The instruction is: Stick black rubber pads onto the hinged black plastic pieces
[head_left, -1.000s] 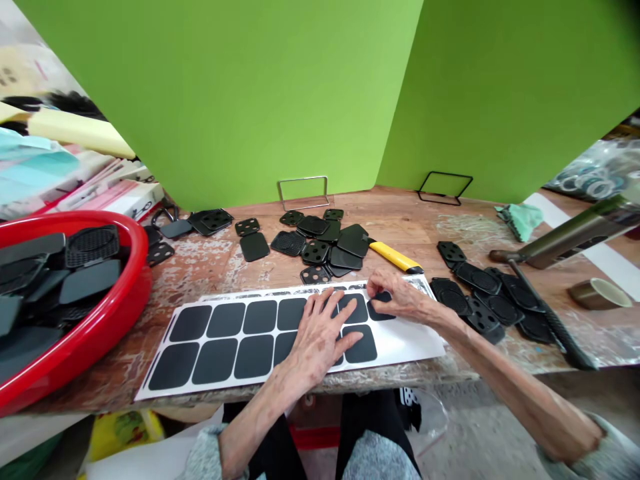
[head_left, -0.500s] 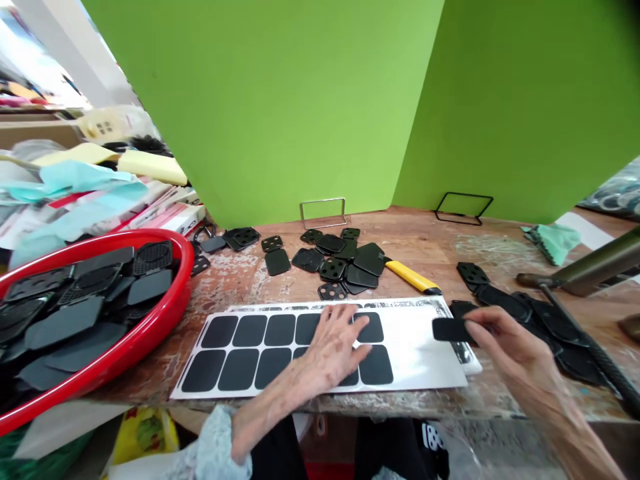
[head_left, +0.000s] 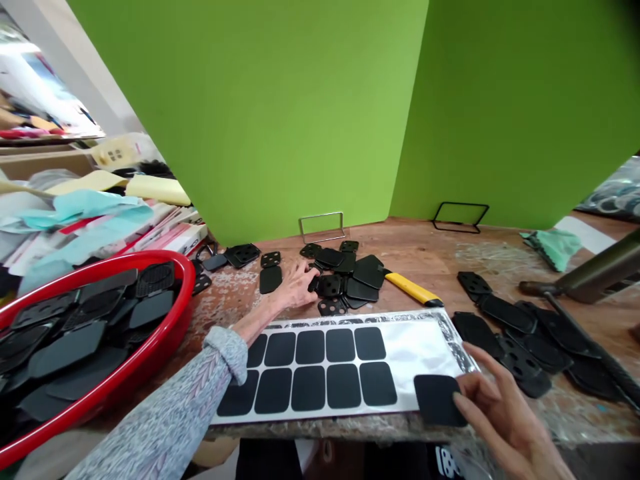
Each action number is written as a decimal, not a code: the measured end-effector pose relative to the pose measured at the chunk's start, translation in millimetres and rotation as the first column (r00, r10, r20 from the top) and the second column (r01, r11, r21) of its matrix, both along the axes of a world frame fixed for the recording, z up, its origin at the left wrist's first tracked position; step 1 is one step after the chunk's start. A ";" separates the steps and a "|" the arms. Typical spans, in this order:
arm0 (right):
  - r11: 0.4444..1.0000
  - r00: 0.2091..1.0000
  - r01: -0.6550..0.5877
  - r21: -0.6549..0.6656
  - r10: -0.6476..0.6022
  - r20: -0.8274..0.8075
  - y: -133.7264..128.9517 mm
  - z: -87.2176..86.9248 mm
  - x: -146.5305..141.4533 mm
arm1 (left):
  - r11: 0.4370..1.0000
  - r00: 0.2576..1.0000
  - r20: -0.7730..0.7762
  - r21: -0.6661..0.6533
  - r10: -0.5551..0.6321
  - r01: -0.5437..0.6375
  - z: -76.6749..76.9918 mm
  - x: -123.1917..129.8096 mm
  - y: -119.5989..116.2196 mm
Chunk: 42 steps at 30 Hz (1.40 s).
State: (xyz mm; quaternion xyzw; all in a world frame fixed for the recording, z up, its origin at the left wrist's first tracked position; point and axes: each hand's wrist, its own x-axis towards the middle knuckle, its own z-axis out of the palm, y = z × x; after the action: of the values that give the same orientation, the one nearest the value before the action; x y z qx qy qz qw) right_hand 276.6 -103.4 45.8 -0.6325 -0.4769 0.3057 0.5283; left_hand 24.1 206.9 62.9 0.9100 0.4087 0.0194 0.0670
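Left hand (head_left: 295, 288) now amid pads (head_left: 346, 288), fingers (head_left: 306, 275) apart; right hand (head_left: 505, 413) tight on square (head_left: 436, 399); box print (head_left: 188, 236) blurred

Head-worn camera, facing forward, down at hands (head_left: 295, 288).

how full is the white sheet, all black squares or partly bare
Partly bare: black squares lie in two rows on the white sheet, but blank white shows at its right end; a sleeve hides its left end.

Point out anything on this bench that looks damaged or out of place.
The bench top looks worn, its surface patchy near the red tub. Beyond the white sheet, black pieces lie in a jumbled heap.
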 end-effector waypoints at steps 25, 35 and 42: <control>0.986 0.868 0.123 0.108 -0.054 -0.493 83.1 39.4 -129.9 | 0.757 0.063 0.774 -0.594 0.630 -0.273 35.4 -24.9 -181.7; 0.995 0.819 -0.094 -0.017 0.068 -0.570 43.3 36.1 -166.9 | 0.366 -0.318 0.284 -0.900 0.905 0.236 39.4 -1.9 -211.0; 0.998 0.848 -0.049 0.031 0.058 -0.527 36.3 33.3 -176.2 | 0.281 -0.378 0.163 -0.917 0.911 0.283 37.6 -4.5 -210.1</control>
State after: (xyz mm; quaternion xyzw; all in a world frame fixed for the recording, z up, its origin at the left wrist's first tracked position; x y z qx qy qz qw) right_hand 100.4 -67.1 79.1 -0.5065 -0.3335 0.4781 0.6353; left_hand 19.6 -3.2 100.5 0.1173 0.5000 0.5115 0.6889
